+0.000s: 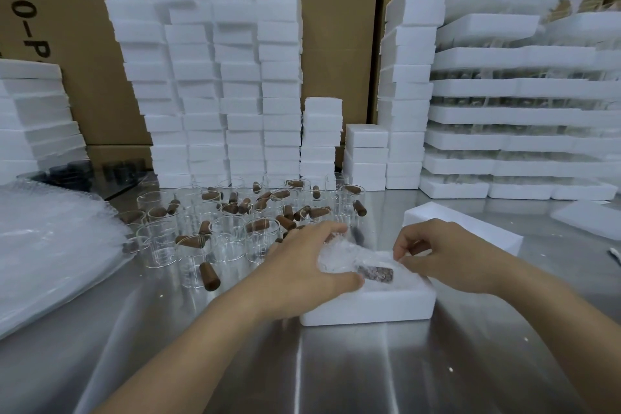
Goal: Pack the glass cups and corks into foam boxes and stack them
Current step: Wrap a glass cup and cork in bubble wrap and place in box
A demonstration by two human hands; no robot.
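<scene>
An open white foam box [369,307] lies on the steel table in front of me. Inside it is a glass cup wrapped in bubble wrap [342,257], with a brown cork [376,273] lying beside it in the wrap. My left hand [309,265] grips the wrapped cup from the left, thumb along its near side. My right hand [447,255] pinches the wrap's edge at the box's far right corner. A foam lid [470,225] lies just behind the box. Several bare glass cups [228,232] and loose corks [210,276] stand to the left.
Tall stacks of foam boxes [215,84] line the back, with shorter stacks [366,158] in the middle. Foam trays of glassware [524,131] rise at the right. A pile of bubble wrap sheets [50,245] covers the left. Cardboard cartons [336,10] stand behind.
</scene>
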